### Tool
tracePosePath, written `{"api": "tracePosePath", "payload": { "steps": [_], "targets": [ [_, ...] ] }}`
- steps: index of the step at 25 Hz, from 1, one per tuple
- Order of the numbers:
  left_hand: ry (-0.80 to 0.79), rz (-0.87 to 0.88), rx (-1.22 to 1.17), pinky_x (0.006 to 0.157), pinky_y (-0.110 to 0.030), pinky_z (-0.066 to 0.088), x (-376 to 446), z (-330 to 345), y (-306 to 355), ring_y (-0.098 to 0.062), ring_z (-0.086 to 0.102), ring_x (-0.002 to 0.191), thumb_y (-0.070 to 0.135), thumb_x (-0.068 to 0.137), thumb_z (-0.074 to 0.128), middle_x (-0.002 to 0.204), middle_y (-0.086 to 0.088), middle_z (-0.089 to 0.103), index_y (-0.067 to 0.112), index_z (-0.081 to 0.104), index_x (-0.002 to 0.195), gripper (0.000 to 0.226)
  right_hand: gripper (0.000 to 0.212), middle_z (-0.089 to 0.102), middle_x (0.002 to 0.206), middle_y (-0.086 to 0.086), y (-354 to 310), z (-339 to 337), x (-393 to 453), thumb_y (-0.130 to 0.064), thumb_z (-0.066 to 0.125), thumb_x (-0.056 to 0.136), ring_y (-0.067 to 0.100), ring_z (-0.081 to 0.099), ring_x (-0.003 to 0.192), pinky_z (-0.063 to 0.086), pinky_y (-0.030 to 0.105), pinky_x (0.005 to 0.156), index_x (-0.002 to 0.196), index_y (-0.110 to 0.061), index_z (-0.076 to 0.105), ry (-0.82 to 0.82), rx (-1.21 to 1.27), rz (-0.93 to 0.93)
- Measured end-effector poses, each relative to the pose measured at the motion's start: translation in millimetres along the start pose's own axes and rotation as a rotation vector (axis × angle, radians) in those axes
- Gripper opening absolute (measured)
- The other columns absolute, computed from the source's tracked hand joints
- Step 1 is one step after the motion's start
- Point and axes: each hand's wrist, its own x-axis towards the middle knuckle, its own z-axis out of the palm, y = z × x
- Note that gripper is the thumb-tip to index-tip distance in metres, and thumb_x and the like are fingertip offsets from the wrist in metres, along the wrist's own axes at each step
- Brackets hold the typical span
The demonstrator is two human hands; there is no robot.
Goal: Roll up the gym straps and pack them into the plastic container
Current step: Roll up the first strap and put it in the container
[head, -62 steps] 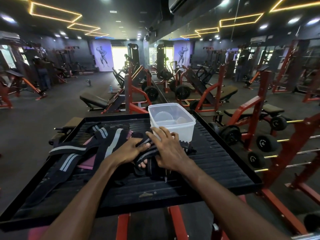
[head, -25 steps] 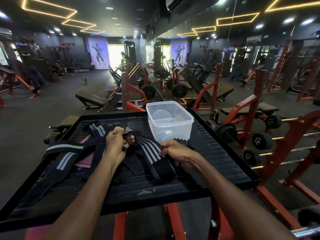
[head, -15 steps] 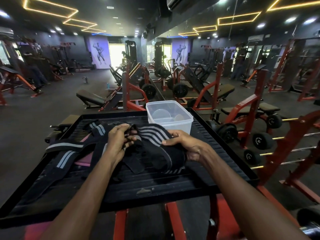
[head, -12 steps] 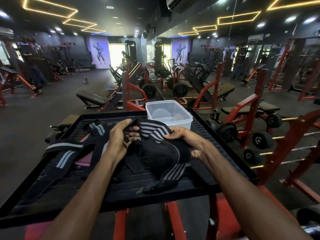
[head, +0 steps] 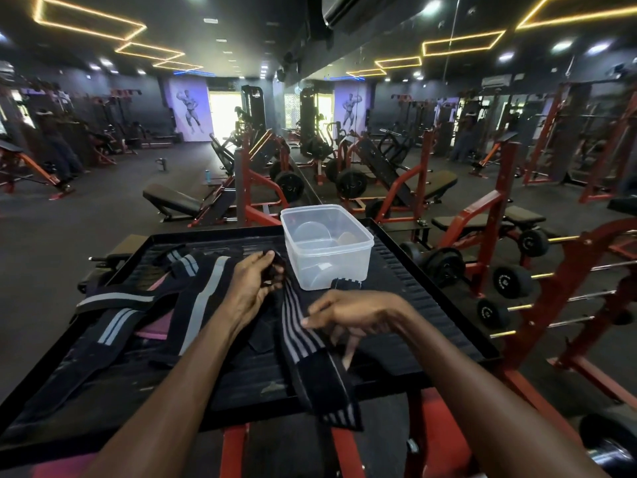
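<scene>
The right hand (head: 351, 313) is held just over the strap (head: 303, 343), and its fingers hang loose with nothing gripped. The near end of the strap is draped over the front edge of the tray (head: 406, 294) and hangs down. Its far end is pinched by the left hand (head: 253, 282), where the fingers are curled round it.

The strap looks soft, thin and light, so it is likely to flop and bend easily. It is not likely to break. It can best be taken at the end held by the left hand and rolled tight from there, while the loose length is kept flat by the right hand.

More straps (head: 144, 305) are piled to the left on the tray, not yet rolled. Further back, the box (head: 327, 250) is set on the tray with no straps in it.
</scene>
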Motion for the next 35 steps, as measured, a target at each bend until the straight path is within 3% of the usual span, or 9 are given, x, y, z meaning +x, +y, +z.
{"api": "tracePosePath", "payload": {
  "steps": [2,4,8,12,15,18,25,31,35],
  "targets": [
    [-0.018,-0.026,-0.040,0.057,-0.028,0.048,-2,5,-3,-0.016,0.056,0.062,0.017,0.103,0.048,0.066,-0.003,0.061,0.016,0.056,0.083,0.021,0.041,0.068,0.098,0.019,-5,2,0,-0.045,0.052,0.099,0.032,0.068,0.076,0.060,0.044,0.066,0.100,-0.006,0.064,-0.006,-0.107,0.060],
    [-0.072,-0.049,-0.142,0.055,-0.028,0.054,-6,8,-4,-0.013,0.061,0.059,0.016,0.103,0.045,0.068,-0.002,0.061,0.017,0.053,0.083,0.022,0.054,0.070,0.095,0.021,-8,-5,7,-0.053,0.045,0.100,0.029,0.069,0.068,0.058,0.036,0.059,0.099,-0.002,0.063,0.179,-0.098,0.013],
    [-0.263,-0.124,-0.317,0.070,-0.034,0.057,-12,5,2,-0.018,0.063,0.069,0.022,0.093,0.051,0.073,-0.006,0.065,0.008,0.059,0.089,0.016,0.029,0.066,0.088,0.003,-3,-26,32,-0.041,0.051,0.100,0.022,0.065,0.072,0.061,0.044,0.072,0.088,-0.018,0.063,0.717,-0.113,-0.222],
    [-0.367,-0.124,-0.304,0.091,-0.044,0.047,-15,5,8,-0.033,0.063,0.091,0.023,0.086,0.048,0.092,-0.021,0.069,0.001,0.065,0.092,0.028,0.010,0.061,0.070,-0.002,-6,-18,40,-0.022,0.062,0.097,0.010,0.058,0.055,0.056,0.031,0.049,0.103,-0.013,0.065,0.623,0.107,-0.328],
    [-0.362,-0.080,-0.260,0.070,-0.038,0.061,-23,9,14,-0.024,0.069,0.069,0.012,0.095,0.044,0.078,-0.014,0.071,0.006,0.070,0.080,0.030,0.012,0.056,0.054,-0.002,-5,-19,41,-0.011,0.069,0.092,0.008,0.047,0.034,0.041,0.020,0.036,0.083,-0.012,0.060,0.736,0.196,-0.370],
    [-0.303,-0.025,-0.154,0.047,-0.025,0.054,-22,8,10,-0.008,0.060,0.049,0.003,0.097,0.050,0.066,0.000,0.064,0.009,0.063,0.086,0.019,0.014,0.056,0.053,0.002,-1,-25,40,-0.008,0.072,0.088,0.014,0.041,0.034,0.033,0.019,0.034,0.082,-0.009,0.060,0.730,0.279,-0.370],
    [-0.147,0.024,-0.087,0.076,-0.035,0.062,-6,12,3,-0.025,0.073,0.091,-0.003,0.087,0.068,0.099,-0.017,0.075,-0.003,0.069,0.111,0.024,0.006,0.059,0.058,0.004,-7,-36,24,-0.005,0.063,0.091,0.012,0.041,0.034,0.020,0.013,0.030,0.087,-0.010,0.062,0.588,0.548,-0.434],
    [-0.193,0.015,-0.198,0.086,-0.038,0.060,0,18,-9,-0.026,0.071,0.086,0.000,0.083,0.069,0.090,-0.016,0.075,-0.004,0.070,0.096,0.014,0.012,0.063,0.066,0.005,0,-38,43,-0.003,0.072,0.087,0.008,0.049,0.046,0.038,0.019,0.041,0.077,-0.009,0.068,0.684,0.432,-0.434],
    [-0.028,0.159,0.079,0.090,-0.036,0.054,9,14,-19,-0.020,0.070,0.086,-0.005,0.083,0.072,0.082,-0.005,0.077,0.005,0.074,0.084,0.010,0.005,0.070,0.072,-0.005,15,-41,59,-0.006,0.073,0.088,0.003,0.061,0.058,0.051,0.022,0.050,0.087,-0.010,0.071,0.644,0.275,-0.450]
  ]
}}
